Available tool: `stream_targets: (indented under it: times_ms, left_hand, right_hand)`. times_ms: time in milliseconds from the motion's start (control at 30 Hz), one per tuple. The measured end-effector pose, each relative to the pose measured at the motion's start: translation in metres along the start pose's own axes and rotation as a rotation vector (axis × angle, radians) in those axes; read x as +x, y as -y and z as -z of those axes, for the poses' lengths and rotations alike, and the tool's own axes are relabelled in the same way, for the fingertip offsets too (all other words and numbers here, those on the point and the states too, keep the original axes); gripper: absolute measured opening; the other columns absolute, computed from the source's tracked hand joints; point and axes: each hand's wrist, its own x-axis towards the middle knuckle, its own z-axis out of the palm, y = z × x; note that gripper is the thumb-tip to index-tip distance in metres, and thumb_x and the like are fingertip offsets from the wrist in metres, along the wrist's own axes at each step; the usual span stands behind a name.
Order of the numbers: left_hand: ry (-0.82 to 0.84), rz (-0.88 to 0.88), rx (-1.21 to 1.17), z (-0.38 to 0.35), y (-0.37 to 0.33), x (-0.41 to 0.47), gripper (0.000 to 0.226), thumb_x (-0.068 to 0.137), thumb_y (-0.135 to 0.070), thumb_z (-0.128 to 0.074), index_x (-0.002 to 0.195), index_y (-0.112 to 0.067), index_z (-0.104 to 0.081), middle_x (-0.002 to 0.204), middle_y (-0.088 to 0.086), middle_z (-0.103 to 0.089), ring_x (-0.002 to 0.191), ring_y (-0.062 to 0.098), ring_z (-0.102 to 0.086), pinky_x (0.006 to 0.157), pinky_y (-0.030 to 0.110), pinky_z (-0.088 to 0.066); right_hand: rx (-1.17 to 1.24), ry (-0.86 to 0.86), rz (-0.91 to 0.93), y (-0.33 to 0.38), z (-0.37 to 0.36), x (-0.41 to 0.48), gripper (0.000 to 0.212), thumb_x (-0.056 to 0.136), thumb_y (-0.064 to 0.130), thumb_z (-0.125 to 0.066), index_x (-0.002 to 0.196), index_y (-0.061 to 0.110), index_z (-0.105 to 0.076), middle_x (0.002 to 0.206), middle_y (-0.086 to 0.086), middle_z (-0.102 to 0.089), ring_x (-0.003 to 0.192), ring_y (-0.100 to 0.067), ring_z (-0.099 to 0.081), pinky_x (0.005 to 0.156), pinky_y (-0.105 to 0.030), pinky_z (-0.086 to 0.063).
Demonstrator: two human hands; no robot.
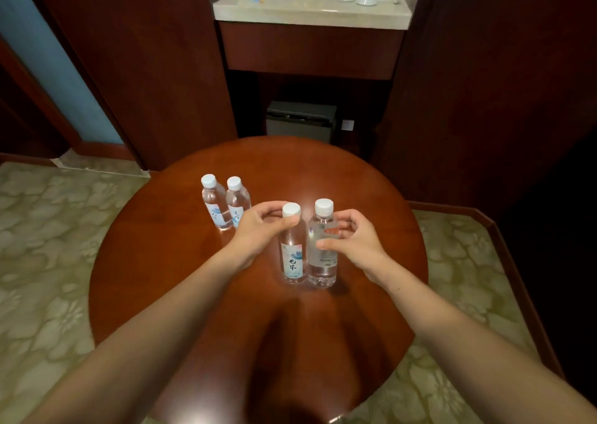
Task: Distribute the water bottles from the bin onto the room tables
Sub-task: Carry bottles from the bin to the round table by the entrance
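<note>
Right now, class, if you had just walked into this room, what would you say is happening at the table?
A person is setting out water bottles on a round wooden table. The left hand grips the cap of one upright bottle; the right hand holds the body of the bottle beside it. Two more bottles already stand together farther back on the left.

Four water bottles stand upright on the round wooden counter (168, 262); the left hand (258, 226) pinches one bottle's cap (291, 210), the right hand (352, 239) grips its neighbour (321, 262)
</note>
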Motion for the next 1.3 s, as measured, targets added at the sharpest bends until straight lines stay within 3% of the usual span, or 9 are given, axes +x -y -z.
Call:
stream_targets:
  times_ms: [267,433,567,767,867,967,1033,1167,1300]
  left_hand:
    - [0.059,0.009,0.046,0.003,0.026,0.08,0.035,0.079,0.0,-0.076,0.111,-0.009,-0.065,0.098,-0.006,-0.071,0.081,-0.005,-0.067,0.069,0.012,-0.052]
    - [0.059,0.057,0.031,0.007,0.05,0.099,0.04,0.076,0.004,-0.076,0.114,-0.005,-0.066,0.102,0.002,-0.072,0.088,0.003,-0.069,0.079,0.019,-0.056]
    - [0.064,0.044,0.038,0.006,0.06,0.1,0.042,0.08,0.005,-0.073,0.12,0.003,-0.062,0.107,0.005,-0.07,0.09,-0.002,-0.067,0.081,0.016,-0.054]
    - [0.089,0.04,0.049,0.007,0.057,0.097,0.044,0.077,0.006,-0.075,0.12,0.001,-0.063,0.108,0.003,-0.07,0.094,0.002,-0.068,0.085,0.021,-0.055]
    - [0.145,0.019,0.117,0.008,0.05,0.09,0.046,0.075,0.001,-0.078,0.119,-0.004,-0.065,0.111,0.0,-0.071,0.099,0.003,-0.068,0.089,0.02,-0.054]
    - [0.174,-0.007,0.215,0.008,0.041,0.083,0.047,0.075,-0.003,-0.08,0.12,-0.008,-0.066,0.112,-0.002,-0.069,0.099,-0.002,-0.066,0.09,0.016,-0.051]
    - [0.165,-0.007,0.291,0.007,0.036,0.078,0.05,0.077,-0.004,-0.079,0.125,-0.009,-0.064,0.119,0.002,-0.068,0.105,0.006,-0.065,0.09,0.017,-0.05]
    - [0.207,0.075,0.323,0.009,0.026,0.07,0.068,0.082,0.003,-0.073,0.143,-0.005,-0.045,0.137,0.009,-0.058,0.117,0.011,-0.058,0.09,0.012,-0.049]
    - [0.255,0.185,0.288,0.015,0.023,0.062,0.088,0.086,0.011,-0.063,0.156,-0.011,-0.014,0.15,0.01,-0.044,0.137,0.022,-0.045,0.109,0.035,-0.042]
  right_hand:
    - [0.021,-0.004,-0.048,-0.024,-0.01,0.082,0.061,0.062,-0.011,-0.086,0.105,0.018,-0.055,0.107,-0.002,-0.066,0.102,-0.02,-0.069,0.09,-0.037,-0.057]
    - [0.031,-0.023,-0.088,-0.04,-0.018,0.097,0.064,0.059,-0.015,-0.085,0.1,0.023,-0.053,0.105,0.005,-0.064,0.101,-0.016,-0.069,0.088,-0.033,-0.056]
    - [0.032,-0.019,-0.11,-0.051,-0.022,0.097,0.062,0.061,-0.017,-0.083,0.098,0.022,-0.051,0.105,0.006,-0.065,0.099,-0.01,-0.068,0.085,-0.028,-0.056]
    - [-0.031,0.006,-0.105,-0.051,-0.022,0.095,0.067,0.062,-0.012,-0.084,0.1,0.031,-0.05,0.116,0.005,-0.061,0.113,-0.019,-0.063,0.097,-0.04,-0.054]
    - [-0.139,0.042,-0.06,-0.048,-0.022,0.091,0.07,0.061,-0.004,-0.086,0.108,0.035,-0.05,0.121,0.001,-0.059,0.115,-0.021,-0.059,0.101,-0.043,-0.05]
    - [-0.25,0.11,-0.013,-0.032,-0.022,0.083,0.077,0.065,0.0,-0.085,0.129,0.025,-0.049,0.124,-0.001,-0.054,0.116,-0.016,-0.053,0.098,-0.028,-0.043]
    - [-0.317,0.131,0.047,-0.018,-0.023,0.08,0.075,0.068,0.006,-0.086,0.132,0.024,-0.051,0.128,-0.001,-0.054,0.118,-0.014,-0.052,0.1,-0.027,-0.042]
    - [-0.526,0.184,0.146,0.009,-0.025,0.078,0.058,0.077,0.016,-0.081,0.13,0.021,-0.059,0.134,0.002,-0.059,0.123,-0.014,-0.054,0.102,-0.026,-0.041]
    - [-0.742,0.297,0.192,0.027,-0.031,0.081,0.054,0.088,0.023,-0.071,0.139,0.02,-0.054,0.141,0.003,-0.057,0.128,-0.015,-0.052,0.103,-0.027,-0.039]
